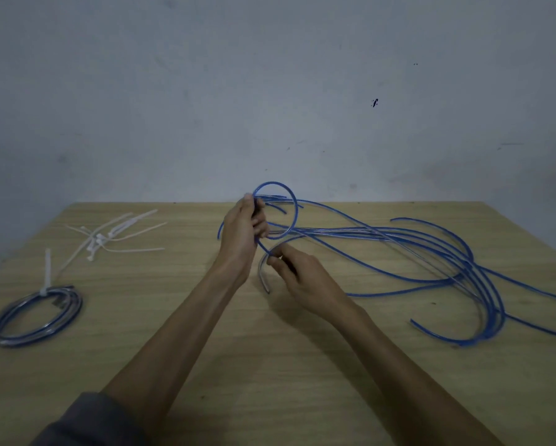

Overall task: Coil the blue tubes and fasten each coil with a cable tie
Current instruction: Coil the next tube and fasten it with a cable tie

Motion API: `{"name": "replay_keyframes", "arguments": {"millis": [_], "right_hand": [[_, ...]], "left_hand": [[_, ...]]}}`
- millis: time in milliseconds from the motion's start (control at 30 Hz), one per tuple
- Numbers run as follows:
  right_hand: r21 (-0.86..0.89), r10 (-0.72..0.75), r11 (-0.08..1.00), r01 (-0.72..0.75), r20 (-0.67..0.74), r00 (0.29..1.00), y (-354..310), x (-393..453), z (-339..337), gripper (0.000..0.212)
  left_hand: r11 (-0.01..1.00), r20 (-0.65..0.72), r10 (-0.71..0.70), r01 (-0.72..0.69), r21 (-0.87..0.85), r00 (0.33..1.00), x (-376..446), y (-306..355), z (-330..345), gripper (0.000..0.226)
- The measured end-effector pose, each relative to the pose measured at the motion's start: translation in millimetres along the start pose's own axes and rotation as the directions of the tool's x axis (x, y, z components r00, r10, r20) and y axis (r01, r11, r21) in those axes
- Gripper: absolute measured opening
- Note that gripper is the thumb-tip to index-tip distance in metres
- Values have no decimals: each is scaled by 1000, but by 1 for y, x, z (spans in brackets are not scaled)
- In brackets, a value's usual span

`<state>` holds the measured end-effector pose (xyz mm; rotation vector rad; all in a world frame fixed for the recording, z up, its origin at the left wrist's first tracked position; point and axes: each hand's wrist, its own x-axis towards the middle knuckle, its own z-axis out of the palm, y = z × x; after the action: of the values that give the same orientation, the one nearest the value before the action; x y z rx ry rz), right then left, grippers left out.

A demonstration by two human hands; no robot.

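Rolled-up grey sleeve (86, 420) in the foreground, a person reaches both bare forearms across a wooden table (270, 365). Left hand (242, 230), raised and curled, grips a small loop of blue tube (291, 214) that arcs just above and to the right of its knuckles. Right hand (299, 272), lower and just beside the left, pinches the same tube near its end, which hangs below the fingers. Loose blue tubes (431, 249) sprawl well to the right of the right hand. Far left of the left hand lie a finished coil (35, 313) bound with a cable tie (47, 272) and spare white cable ties (115, 233).
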<state>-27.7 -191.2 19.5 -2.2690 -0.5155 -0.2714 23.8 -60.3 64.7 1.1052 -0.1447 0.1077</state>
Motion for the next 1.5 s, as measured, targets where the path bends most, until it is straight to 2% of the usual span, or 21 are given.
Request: {"name": "replay_keyframes", "arguments": {"millis": [133,300,400,467,500,567,600,633,700,800,833,933,1033,1167,1267,1333,1400,1500], "right_hand": [[0,-45,999,45,-73,996,-1,0,-5,17],[-16,-25,1000,25,-12,1000,2,1,-14,25],[-33,28,999,-26,55,998,14,2,-27,34],[-51,82,996,-77,99,992,24,6,-39,34],[-97,106,991,-94,130,986,28,9,-47,32],[-238,171,964,-122,199,965,37,18,-65,23],[-308,214,941,-141,217,952,40,23,-75,21],[-381,253,911,-157,217,943,44,28,-84,21],[-522,295,834,-177,150,944,47,38,-100,25],[-641,244,732,-232,-71,967,40,46,-110,27],[-643,204,728,-237,-127,971,36,48,-110,27],[-529,130,820,-218,-200,971,26,49,-105,26],[-358,83,921,-156,-210,974,18,47,-94,23],[-193,61,975,-107,-233,971,6,48,-75,25],[-73,92,990,-125,-351,932,-2,59,-74,26],[-54,100,990,-133,-398,912,-6,65,-77,26],[-50,96,990,-129,-423,901,-8,67,-80,26],[-48,97,991,-128,-408,908,-9,65,-81,27]], "left_hand": [[982,78,-128,138,-127,989,5,15,-6,37],[960,198,-157,197,-198,968,1,27,-15,36],[985,327,-171,167,39,930,1,32,-17,34],[958,367,-151,44,285,918,-1,32,-14,36],[897,377,-118,-65,437,919,-5,31,-12,39],[647,447,-25,-327,689,894,-15,25,-9,41],[522,502,-24,-417,744,864,-20,22,-7,42],[445,523,-61,-446,776,850,-25,18,-6,43],[360,539,-133,-466,808,832,-30,10,-3,45],[88,620,-187,-615,783,762,-34,-6,5,44],[34,627,-196,-634,773,754,-35,-10,7,42],[20,600,-173,-606,795,781,-28,-16,2,38],[37,564,-111,-563,825,818,-20,-17,-7,37],[56,499,-82,-496,867,863,-10,-16,-19,36],[36,537,-76,-536,843,840,-12,-14,-17,37],[-9,578,-59,-579,815,814,-16,-16,-15,38],[-46,596,-49,-598,800,801,-19,-19,-12,38],[-21,578,-35,-579,815,815,-16,-19,-14,33]]}}
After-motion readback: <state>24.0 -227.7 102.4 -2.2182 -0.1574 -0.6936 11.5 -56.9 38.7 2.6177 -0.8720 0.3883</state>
